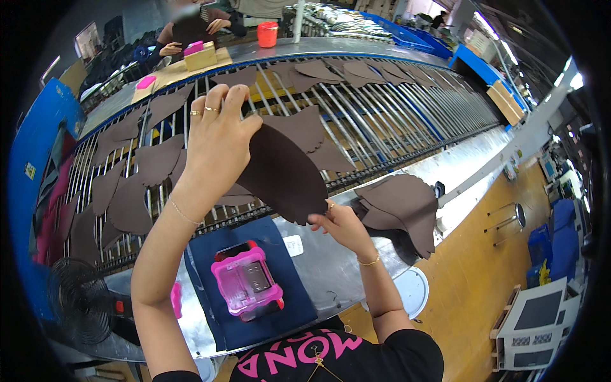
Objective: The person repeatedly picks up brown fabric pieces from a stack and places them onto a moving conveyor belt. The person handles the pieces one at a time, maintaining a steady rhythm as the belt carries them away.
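Between my two hands a dark brown cut piece [285, 175] of flat, soft-looking material hangs tilted above the rods. My left hand [219, 137] has its upper corner pinched, fingers bent over the edge. At the lower edge, my right hand [344, 224] grips it between thumb and fingers. Right of that hand, a pile of similar brown pieces [404, 207] with wavy edges lies on the metal ledge [468, 156]. More brown pieces [160, 159] rest spread over the rod conveyor [407, 118], which runs across in front of me.
On a dark blue cloth [296, 302] near me sits a pink plastic holder [229, 277]. A black fan [79, 299] stands at the left. Across the conveyor a person [203, 28] holds a dark piece, near a red bucket [267, 35]. A stool [512, 216] stands at right.
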### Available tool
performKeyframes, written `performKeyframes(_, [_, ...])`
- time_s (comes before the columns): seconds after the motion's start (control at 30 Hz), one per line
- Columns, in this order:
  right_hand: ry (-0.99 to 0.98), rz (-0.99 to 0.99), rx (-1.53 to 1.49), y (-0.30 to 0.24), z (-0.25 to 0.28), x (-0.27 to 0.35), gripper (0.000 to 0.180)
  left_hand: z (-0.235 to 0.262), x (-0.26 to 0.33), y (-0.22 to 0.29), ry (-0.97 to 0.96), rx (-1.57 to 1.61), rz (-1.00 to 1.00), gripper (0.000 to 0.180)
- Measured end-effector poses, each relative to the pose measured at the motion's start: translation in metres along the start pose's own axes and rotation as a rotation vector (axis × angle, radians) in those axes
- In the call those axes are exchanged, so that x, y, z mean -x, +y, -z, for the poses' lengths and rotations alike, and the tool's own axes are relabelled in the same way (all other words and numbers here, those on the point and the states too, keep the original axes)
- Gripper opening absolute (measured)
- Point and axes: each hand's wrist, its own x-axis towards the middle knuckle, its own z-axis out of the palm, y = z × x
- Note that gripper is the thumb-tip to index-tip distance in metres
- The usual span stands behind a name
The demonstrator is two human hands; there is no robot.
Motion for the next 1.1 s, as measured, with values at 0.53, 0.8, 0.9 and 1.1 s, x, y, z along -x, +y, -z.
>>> performKeyframes(0.53, [0.055, -0.268, -0.951, 0.044, -0.147, -0.294, 0.031, 0.042, 0.167, -0.088, -0.24, 0.14, 0.663, 0.06])
performKeyframes(0.8, [0.157, -0.363, -0.856, 0.047, -0.131, -0.293, 0.037, 0.058, 0.205, -0.075, -0.321, 0.239, 0.856, 0.063])
performKeyframes(0.9, [0.087, -0.175, -0.728, 0.02, -0.074, -0.222, 0.036, 0.056, 0.21, -0.065, -0.286, 0.272, 0.853, 0.061])
performKeyframes(1.1, [0.621, -0.108, -0.03, 0.074, 0.085, -0.037, 0.03, 0.055, 0.208, -0.038, -0.299, 0.36, 0.802, 0.058])
